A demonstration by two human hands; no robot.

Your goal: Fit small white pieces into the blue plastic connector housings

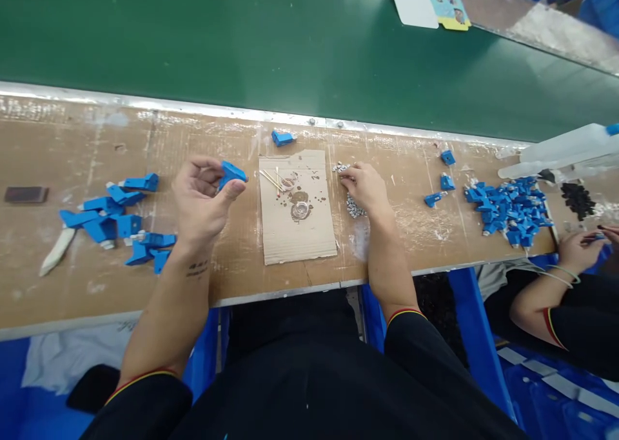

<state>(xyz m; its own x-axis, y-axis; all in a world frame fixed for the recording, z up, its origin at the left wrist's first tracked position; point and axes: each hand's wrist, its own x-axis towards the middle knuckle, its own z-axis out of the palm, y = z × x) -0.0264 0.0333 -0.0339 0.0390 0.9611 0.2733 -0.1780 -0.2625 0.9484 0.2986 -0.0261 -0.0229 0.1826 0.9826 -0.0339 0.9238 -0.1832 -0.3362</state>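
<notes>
Blue plastic part (232, 173) is in the left hand (200, 198), raised above the brown bench (236, 272) in the head view, the only one I follow from my place far away. Thumb and fingers pinch it firmly, I suppose so that it does not turn. The right hand (366, 185) is bent over the small grey pieces (356, 208); its fingertips are close together, but I cannot tell whether they pinch one. This heap lies just beside the cardboard sheet (297, 253), probably for a short reach. On the sheet are cotton swabs (271, 180), a clear round dish (300, 210) and dark spots (296, 197); I think the sheet protects the bench. Other blue parts (101, 228) lie grouped at the left, perhaps to separate them from the larger blue pile (512, 211) at the right.
</notes>
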